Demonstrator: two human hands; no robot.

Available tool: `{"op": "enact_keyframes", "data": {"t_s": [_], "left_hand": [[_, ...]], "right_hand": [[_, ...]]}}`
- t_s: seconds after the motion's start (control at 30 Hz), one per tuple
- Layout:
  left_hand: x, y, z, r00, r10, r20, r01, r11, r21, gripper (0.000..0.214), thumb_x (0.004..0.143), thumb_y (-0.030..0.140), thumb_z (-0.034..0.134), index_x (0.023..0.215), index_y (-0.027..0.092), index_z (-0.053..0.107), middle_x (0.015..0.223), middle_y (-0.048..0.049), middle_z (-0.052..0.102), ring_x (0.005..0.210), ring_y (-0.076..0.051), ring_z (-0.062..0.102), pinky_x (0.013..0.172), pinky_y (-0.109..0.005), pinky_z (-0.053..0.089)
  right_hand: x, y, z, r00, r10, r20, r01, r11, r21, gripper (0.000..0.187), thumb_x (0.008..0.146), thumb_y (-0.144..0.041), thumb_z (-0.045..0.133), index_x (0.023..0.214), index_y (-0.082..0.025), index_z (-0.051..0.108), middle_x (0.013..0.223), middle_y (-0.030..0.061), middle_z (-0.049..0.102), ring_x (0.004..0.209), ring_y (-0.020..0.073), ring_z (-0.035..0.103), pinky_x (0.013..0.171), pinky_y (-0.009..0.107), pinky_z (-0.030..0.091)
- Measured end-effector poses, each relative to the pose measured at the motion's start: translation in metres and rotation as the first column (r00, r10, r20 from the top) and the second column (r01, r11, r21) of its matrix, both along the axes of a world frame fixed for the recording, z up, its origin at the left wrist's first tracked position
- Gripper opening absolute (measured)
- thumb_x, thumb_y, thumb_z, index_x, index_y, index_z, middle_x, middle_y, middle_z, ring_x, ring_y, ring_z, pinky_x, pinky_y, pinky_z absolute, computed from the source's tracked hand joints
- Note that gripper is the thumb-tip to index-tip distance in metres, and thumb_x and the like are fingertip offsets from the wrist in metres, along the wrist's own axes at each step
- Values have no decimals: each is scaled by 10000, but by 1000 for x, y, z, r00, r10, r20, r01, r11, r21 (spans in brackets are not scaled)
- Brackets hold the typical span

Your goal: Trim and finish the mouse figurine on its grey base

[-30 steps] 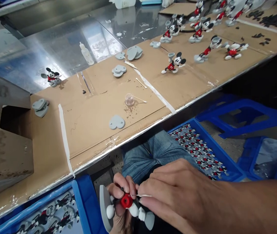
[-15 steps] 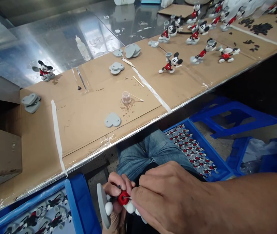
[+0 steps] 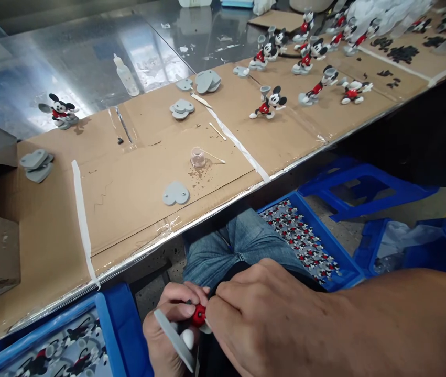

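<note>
Low over my lap, my left hand [image 3: 163,327] grips a mouse figurine [image 3: 198,315] with its fingers wrapped round the body. The red shorts part, the white shoe and the flat grey base [image 3: 172,339] show; the base is tilted towards the lower right. Against the figurine's right side my right hand [image 3: 248,314] is closed, its fingertips hidden behind its own back. Whatever it pinches is out of sight. On the cardboard in front lie a grey heart-shaped base [image 3: 176,193], a small clear cup [image 3: 198,157] and cotton swabs [image 3: 217,131].
Finished-looking mouse figurines [image 3: 269,103] stand along the right of the cardboard-covered table [image 3: 128,209]; one figurine [image 3: 63,111] stands at left. Stacked grey bases [image 3: 182,108] and a squeeze bottle [image 3: 126,76] are behind. Blue crates [image 3: 102,324] flank my legs. A blue stool [image 3: 368,186] is at right.
The figurine has turned, so its base slants more. My right hand now covers more of its body; a thin piece seen at the red part before is hidden. The view has shifted slightly.
</note>
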State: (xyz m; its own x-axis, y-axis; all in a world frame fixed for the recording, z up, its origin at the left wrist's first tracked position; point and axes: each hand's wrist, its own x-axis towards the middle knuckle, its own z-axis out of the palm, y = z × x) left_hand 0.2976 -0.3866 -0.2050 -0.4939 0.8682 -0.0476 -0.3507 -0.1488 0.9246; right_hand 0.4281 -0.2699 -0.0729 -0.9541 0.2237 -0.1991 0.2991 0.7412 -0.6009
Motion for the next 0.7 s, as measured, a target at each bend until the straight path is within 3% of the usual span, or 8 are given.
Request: {"op": "enact_keyframes", "data": {"t_s": [0.07,0.13,0.23,0.33,0.4,0.43,0.57,0.7], "left_hand": [[-6,0,4,985,-34,-168,48,996,78,116,691,251,830,760,219,742,762,-4,659,676,-184,661,707,-393,612],[-13,-1,7,948,68,-311,-19,987,159,134,671,260,845,756,201,760,781,-26,682,698,-197,678,689,-367,617],[-27,-4,14,811,218,-543,-111,969,222,169,687,323,836,772,197,763,789,-43,697,709,-229,706,681,-396,631],[-47,-2,23,590,132,-797,74,973,217,167,668,182,839,798,238,750,780,11,713,717,-207,722,672,-346,637],[-59,3,24,451,107,-886,227,946,230,194,652,153,840,781,246,730,767,36,713,693,-186,719,626,-302,631],[-63,6,22,437,115,-892,259,934,248,166,667,178,833,767,241,717,760,39,709,682,-182,715,605,-296,628],[-60,11,4,649,173,-741,193,904,381,101,761,233,739,710,193,662,804,48,702,658,-141,687,602,-259,615],[-40,3,-14,793,198,-577,45,924,380,105,772,193,692,876,206,705,932,43,705,760,-124,668,710,-233,590]], "right_hand": [[-5,6,0,997,-19,74,21,999,-31,57,756,-105,609,713,-139,624,665,30,637,513,131,446,509,305,308],[-7,11,-2,988,-126,87,135,984,-115,146,785,-124,593,641,-146,579,611,1,589,505,99,382,526,276,304],[-5,16,-4,935,-330,131,355,856,-376,297,871,-184,545,577,-151,529,489,-52,448,485,66,336,517,224,294],[-2,17,-5,912,-376,166,405,753,-518,306,853,-195,546,553,-149,509,460,-68,406,462,49,326,470,216,240],[-1,16,-6,915,-378,138,395,778,-489,279,827,-164,539,553,-148,490,476,-66,409,476,49,336,487,218,249],[-1,15,-6,919,-377,117,387,801,-458,271,823,-156,539,558,-149,483,487,-65,408,487,52,341,503,218,261],[0,10,-5,944,-328,28,318,890,-326,255,871,-173,537,618,-148,553,556,-31,502,522,82,383,552,250,300],[5,8,3,963,-269,-2,255,912,-321,212,842,-218,586,641,-155,591,602,4,554,521,107,390,529,271,297]]}}
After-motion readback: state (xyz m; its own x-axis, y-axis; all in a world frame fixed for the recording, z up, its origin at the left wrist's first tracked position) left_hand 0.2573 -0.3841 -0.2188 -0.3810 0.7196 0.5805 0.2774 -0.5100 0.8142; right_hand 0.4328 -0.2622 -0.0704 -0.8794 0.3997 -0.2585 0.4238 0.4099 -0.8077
